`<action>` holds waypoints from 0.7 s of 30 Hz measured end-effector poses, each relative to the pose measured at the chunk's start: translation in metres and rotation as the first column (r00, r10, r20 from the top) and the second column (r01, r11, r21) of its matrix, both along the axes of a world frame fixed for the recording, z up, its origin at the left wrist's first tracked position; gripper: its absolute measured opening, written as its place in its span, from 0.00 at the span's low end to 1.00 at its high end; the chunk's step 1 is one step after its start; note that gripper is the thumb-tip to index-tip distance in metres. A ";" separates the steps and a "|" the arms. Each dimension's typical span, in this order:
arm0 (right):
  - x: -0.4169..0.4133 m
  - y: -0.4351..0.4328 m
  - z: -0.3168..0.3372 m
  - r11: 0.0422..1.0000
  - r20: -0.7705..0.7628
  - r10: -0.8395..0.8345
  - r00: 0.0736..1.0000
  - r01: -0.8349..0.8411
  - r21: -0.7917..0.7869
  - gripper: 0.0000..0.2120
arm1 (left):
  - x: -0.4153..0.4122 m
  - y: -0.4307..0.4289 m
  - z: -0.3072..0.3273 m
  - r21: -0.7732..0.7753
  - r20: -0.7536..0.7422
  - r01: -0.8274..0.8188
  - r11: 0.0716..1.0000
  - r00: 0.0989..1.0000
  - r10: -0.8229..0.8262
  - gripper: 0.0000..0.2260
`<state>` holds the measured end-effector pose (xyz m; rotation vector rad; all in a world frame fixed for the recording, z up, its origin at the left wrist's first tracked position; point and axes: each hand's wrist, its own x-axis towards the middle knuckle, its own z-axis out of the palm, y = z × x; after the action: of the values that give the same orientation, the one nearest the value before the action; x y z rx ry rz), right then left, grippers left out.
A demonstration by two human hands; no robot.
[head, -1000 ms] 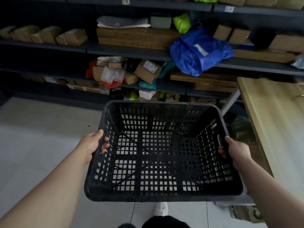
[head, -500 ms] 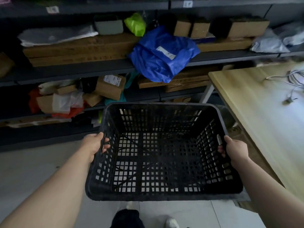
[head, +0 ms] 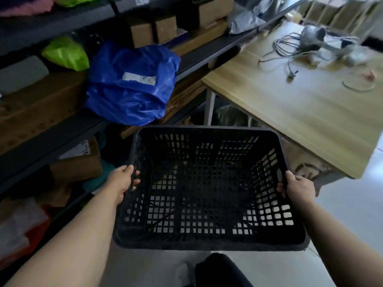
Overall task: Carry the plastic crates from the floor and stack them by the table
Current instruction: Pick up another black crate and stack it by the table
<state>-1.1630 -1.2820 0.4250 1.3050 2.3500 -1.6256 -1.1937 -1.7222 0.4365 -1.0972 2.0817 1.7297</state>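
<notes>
I hold an empty black plastic crate (head: 209, 243) with lattice walls in the air in front of me, above the floor. My left hand (head: 122, 181) grips its left rim, fingers hooked through the handle slot. My right hand (head: 298, 187) grips the right rim the same way. The wooden table (head: 290, 104) stands ahead and to the right; its near corner sits just beyond the crate's far right edge.
Dark shelving (head: 62, 129) runs along the left, loaded with cardboard boxes, a blue bag (head: 132, 83) and a green bag (head: 66, 52). Cables (head: 290, 48) and grey items lie on the table. Clutter sits under the table. Pale tiled floor (head: 352, 204) lies to the right.
The view has swung right: the table now fills the upper right and the shelves have slid left. Both hands keep the same grip on the crate.
</notes>
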 end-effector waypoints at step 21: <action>-0.016 0.009 -0.081 0.925 0.213 -0.380 0.900 0.368 0.094 0.16 | -0.223 0.073 -0.109 -0.013 0.135 0.459 0.888 0.881 -0.453 0.19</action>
<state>-1.1791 -1.2731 0.3444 1.9388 2.1145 -1.3955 -1.4171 -1.6489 0.3274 -0.6308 2.0906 1.3524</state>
